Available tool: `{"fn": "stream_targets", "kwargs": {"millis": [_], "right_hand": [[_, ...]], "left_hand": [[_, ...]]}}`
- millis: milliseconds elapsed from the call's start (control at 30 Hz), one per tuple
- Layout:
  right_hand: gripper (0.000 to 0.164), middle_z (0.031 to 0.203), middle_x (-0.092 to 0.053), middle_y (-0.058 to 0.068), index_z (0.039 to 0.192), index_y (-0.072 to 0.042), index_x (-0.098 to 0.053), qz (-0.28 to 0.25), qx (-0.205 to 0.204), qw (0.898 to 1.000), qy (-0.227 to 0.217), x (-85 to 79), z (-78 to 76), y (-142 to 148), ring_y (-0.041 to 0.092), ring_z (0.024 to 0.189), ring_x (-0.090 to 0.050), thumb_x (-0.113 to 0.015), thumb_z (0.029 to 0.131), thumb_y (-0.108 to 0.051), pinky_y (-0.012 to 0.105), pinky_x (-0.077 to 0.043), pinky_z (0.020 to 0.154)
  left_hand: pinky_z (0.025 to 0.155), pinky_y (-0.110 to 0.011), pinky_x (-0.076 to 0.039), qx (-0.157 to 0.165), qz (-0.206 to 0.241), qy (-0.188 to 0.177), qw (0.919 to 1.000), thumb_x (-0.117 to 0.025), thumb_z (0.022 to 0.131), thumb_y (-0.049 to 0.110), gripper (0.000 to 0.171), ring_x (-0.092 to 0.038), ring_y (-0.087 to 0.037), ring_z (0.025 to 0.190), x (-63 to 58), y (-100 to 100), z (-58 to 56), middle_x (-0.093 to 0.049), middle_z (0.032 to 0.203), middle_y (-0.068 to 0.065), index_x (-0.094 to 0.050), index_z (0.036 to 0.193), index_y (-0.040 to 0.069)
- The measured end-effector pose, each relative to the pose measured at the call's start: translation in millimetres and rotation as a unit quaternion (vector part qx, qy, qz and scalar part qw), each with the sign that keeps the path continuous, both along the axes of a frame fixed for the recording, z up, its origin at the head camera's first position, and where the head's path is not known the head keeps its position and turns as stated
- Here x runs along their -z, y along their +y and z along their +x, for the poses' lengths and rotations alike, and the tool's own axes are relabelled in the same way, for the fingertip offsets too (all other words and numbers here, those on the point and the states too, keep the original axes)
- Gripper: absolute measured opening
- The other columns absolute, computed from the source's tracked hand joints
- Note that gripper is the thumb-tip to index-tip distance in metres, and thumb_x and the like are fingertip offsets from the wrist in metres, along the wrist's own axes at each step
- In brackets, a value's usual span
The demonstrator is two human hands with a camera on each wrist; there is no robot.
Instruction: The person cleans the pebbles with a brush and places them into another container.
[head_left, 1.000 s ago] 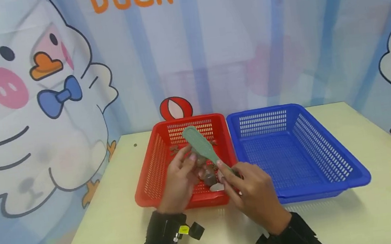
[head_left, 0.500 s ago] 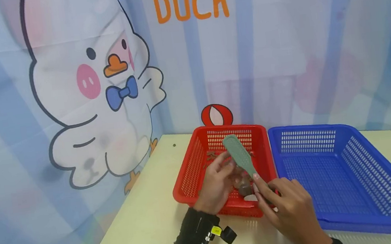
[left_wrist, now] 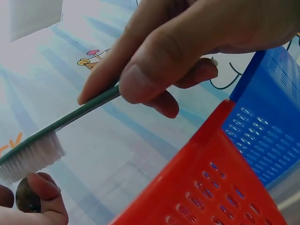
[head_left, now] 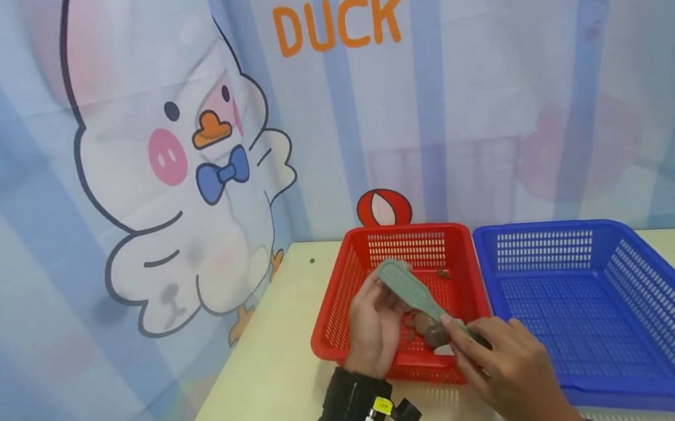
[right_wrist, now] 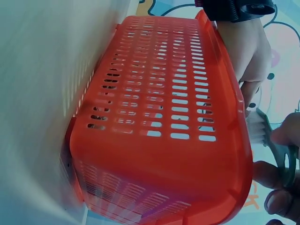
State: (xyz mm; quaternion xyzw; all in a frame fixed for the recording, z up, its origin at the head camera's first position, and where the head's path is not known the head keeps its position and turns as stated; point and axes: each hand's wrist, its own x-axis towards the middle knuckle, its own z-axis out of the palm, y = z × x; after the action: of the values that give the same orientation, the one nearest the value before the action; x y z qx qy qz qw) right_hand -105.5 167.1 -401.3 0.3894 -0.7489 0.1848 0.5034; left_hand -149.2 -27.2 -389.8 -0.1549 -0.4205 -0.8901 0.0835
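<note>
My right hand [head_left: 508,365] grips the handle of a green scrubbing brush [head_left: 410,289], thumb and fingers along it. White bristles [left_wrist: 35,159] point down from its head in the left wrist view. Under the brush head, my left hand [head_left: 372,329] holds a dark, rounded stone [left_wrist: 28,194] between thumb and fingers, with the bristles close above it. Both hands are over the red basket [head_left: 323,338]. Inside it lie several brownish rounded stones [head_left: 434,336], and a pale flat piece [head_left: 443,350] near the front wall. The brush head hides part of the left fingers in the head view.
A blue basket [head_left: 572,322] stands right beside the red one on the pale yellow table [head_left: 257,382]. A small dark speck [head_left: 312,260] lies on the table at the back left. A printed duck curtain [head_left: 459,69] hangs behind.
The head view has swung left, shifting the baskets rightward. My left hand has turned so more of its palm shows, and the brush still lies over it in my right hand.
</note>
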Motion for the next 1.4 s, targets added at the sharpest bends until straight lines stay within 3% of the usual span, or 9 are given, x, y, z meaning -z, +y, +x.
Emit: {"fn": "stream_targets", "kwargs": {"millis": [267,400,567,767,900,1033,1100,1267,1400], "right_hand": [[0.036,0.089,-0.065,0.019,0.112,0.003,-0.074,-0.088,-0.058,0.993,0.061,-5.6,-0.3,-2.6,0.027,0.068,-0.06,-0.052,0.106,-0.025,0.037,-0.051,0.049],[0.038,0.083,-0.064,0.014,0.113,-0.001,-0.075,-0.055,-0.029,0.997,0.041,-3.7,-0.5,0.2,0.025,0.062,-0.057,-0.05,0.106,-0.029,0.038,-0.049,0.046],[0.046,0.082,-0.065,0.009,0.12,-0.004,-0.073,-0.024,0.004,1.0,-0.008,2.5,2.7,6.6,0.022,0.059,-0.054,-0.047,0.106,-0.039,0.035,-0.048,0.045],[0.047,0.084,-0.066,0.009,0.126,-0.005,-0.07,-0.009,0.011,1.0,-0.025,4.7,3.5,6.3,0.02,0.059,-0.055,-0.046,0.106,-0.041,0.033,-0.048,0.046],[0.042,0.081,-0.064,0.012,0.119,0.0,-0.073,-0.066,-0.027,0.997,0.036,-5.0,3.3,-3.7,0.02,0.059,-0.054,-0.051,0.106,-0.034,0.031,-0.047,0.046],[0.031,0.077,-0.063,0.017,0.109,0.002,-0.076,-0.128,-0.085,0.981,0.122,-13.7,3.4,-13.4,0.02,0.055,-0.051,-0.058,0.104,-0.023,0.027,-0.042,0.043],[0.033,0.077,-0.063,0.015,0.113,-0.002,-0.076,-0.111,-0.072,0.986,0.104,-11.1,3.2,-12.2,0.019,0.054,-0.048,-0.055,0.105,-0.026,0.026,-0.039,0.042],[0.048,0.079,-0.061,0.009,0.124,-0.007,-0.072,-0.033,-0.01,0.999,0.005,1.7,1.5,-5.0,0.014,0.055,-0.043,-0.042,0.108,-0.041,0.025,-0.037,0.043],[0.049,0.081,-0.062,0.007,0.126,-0.005,-0.071,-0.028,-0.025,0.999,-0.008,6.2,-1.5,-4.4,0.013,0.056,-0.044,-0.044,0.107,-0.042,0.022,-0.038,0.045]], "left_hand": [[0.087,-0.034,-0.048,-0.005,0.017,-0.026,0.9995,-0.044,0.106,0.014,0.031,-0.058,-0.023,0.097,-0.2,1.8,0.8,-0.057,0.117,-0.013,-0.045,0.134,0.0],[0.09,-0.034,-0.047,0.001,0.028,-0.024,0.9993,-0.046,0.106,0.014,0.028,-0.057,-0.024,0.102,-0.3,6.1,0.1,-0.055,0.123,-0.015,-0.043,0.131,0.002],[0.093,-0.037,-0.047,0.021,0.005,-0.016,0.9996,-0.054,0.105,0.021,0.037,-0.058,-0.024,0.104,2.6,11.8,-0.4,-0.056,0.129,-0.016,-0.04,0.133,0.001],[0.082,-0.032,-0.049,0.018,-0.017,-0.007,0.9997,-0.061,0.101,0.031,0.039,-0.06,-0.023,0.094,2.9,10.7,0.8,-0.062,0.123,-0.017,-0.047,0.125,0.002],[0.078,-0.03,-0.051,0.02,-0.018,-0.001,0.9996,-0.061,0.101,0.032,0.037,-0.062,-0.021,0.087,1.7,5.2,1.5,-0.067,0.113,-0.013,-0.05,0.121,0.002],[0.079,-0.029,-0.053,0.022,-0.015,0.002,0.9996,-0.057,0.104,0.03,0.033,-0.062,-0.019,0.084,4.1,0.1,2.5,-0.069,0.102,-0.008,-0.052,0.121,0.002],[0.08,-0.028,-0.052,0.028,-0.017,0.004,0.9994,-0.055,0.105,0.03,0.032,-0.062,-0.018,0.087,4.8,-0.3,2.9,-0.069,0.105,-0.009,-0.052,0.122,0.003],[0.086,-0.031,-0.051,0.046,-0.02,0.014,0.9986,-0.055,0.104,0.028,0.029,-0.063,-0.021,0.094,4.7,-0.4,3.7,-0.067,0.118,-0.013,-0.049,0.12,0.005],[0.088,-0.033,-0.05,0.045,-0.013,0.012,0.9988,-0.057,0.104,0.029,0.028,-0.063,-0.022,0.095,3.1,-1.6,5.0,-0.066,0.12,-0.013,-0.049,0.117,0.006]]}}
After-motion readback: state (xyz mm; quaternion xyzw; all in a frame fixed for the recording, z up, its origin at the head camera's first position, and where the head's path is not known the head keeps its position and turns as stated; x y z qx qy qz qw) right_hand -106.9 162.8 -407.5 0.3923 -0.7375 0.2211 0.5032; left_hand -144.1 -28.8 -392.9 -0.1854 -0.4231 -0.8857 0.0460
